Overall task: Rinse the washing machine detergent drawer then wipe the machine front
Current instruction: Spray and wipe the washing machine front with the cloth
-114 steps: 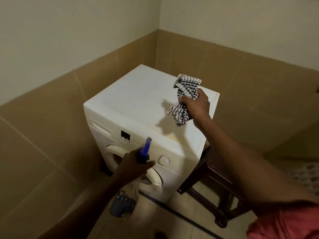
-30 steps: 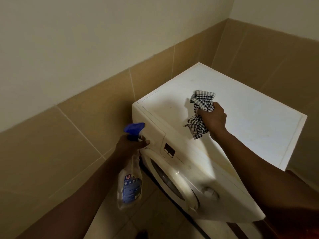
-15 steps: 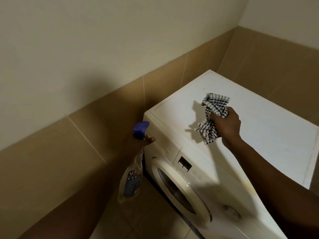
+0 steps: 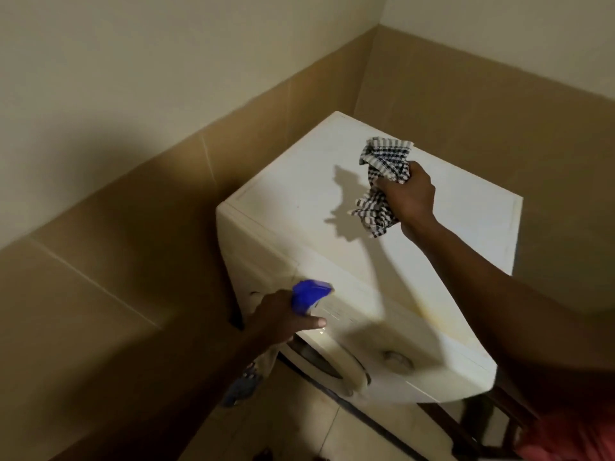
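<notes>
A white front-loading washing machine (image 4: 299,181) stands in a tiled corner, its control panel and round door (image 4: 336,364) facing lower left. My right hand (image 4: 411,197) is above the machine's top, closed around a bunched black-and-white checked cloth (image 4: 382,161). My left hand (image 4: 279,316) grips a spray bottle with a blue trigger head (image 4: 311,291) in front of the upper left of the panel, where the detergent drawer sits; the bottle's body hangs below my hand, blurred. My index finger points toward the panel. A round dial (image 4: 396,359) shows on the panel's right.
Tan tiled walls (image 4: 133,244) enclose the machine on the left and behind. A dark wooden chair or stand (image 4: 479,424) is at the machine's right side. Pale floor tiles (image 4: 299,427) lie below the door.
The view has swung so the machine sits lower and more central. My left hand with the spray bottle moved right, onto the front panel. My right hand with the cloth stays above the top.
</notes>
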Demonstrator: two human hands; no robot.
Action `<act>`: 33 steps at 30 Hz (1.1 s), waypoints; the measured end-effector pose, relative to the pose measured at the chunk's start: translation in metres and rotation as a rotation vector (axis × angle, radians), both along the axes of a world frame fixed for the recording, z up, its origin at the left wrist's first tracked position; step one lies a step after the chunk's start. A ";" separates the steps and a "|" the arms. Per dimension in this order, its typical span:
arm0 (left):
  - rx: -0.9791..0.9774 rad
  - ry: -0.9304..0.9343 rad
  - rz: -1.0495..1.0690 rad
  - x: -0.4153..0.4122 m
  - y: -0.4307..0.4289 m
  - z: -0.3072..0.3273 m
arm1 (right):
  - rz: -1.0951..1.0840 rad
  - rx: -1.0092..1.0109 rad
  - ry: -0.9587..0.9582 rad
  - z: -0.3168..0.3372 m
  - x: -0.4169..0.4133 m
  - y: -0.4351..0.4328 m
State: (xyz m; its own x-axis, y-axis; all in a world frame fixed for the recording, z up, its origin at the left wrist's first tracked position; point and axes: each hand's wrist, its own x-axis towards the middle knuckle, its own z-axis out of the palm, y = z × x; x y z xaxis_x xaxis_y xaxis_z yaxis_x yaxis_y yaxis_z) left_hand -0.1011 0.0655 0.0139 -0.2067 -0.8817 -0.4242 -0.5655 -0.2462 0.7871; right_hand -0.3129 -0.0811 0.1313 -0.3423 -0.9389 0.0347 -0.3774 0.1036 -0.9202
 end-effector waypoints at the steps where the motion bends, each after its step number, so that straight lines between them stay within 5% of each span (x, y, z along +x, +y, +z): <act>1: 0.029 0.036 -0.018 -0.016 0.006 -0.001 | -0.023 -0.006 0.004 0.002 -0.012 0.002; 7: 0.109 0.282 -0.156 -0.095 0.028 0.000 | -0.139 -0.009 -0.004 0.004 -0.082 0.030; 15: 0.156 0.201 -0.327 -0.165 0.053 -0.001 | -0.226 0.019 -0.028 -0.008 -0.161 0.069; 26: 0.058 0.215 -0.109 -0.141 0.017 0.005 | 0.021 -0.043 0.505 -0.089 -0.164 0.180; 33: 0.055 0.282 0.009 -0.093 0.003 0.002 | -0.088 0.025 0.719 -0.116 -0.144 0.228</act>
State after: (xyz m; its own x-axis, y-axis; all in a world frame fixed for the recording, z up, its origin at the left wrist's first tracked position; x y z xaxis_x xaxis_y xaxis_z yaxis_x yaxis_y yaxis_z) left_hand -0.1937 0.0682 0.0159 -0.3156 -0.8612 -0.3983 -0.3238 -0.2969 0.8984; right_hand -0.4573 0.1472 0.0148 -0.3173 -0.9123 0.2591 -0.8779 0.1791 -0.4442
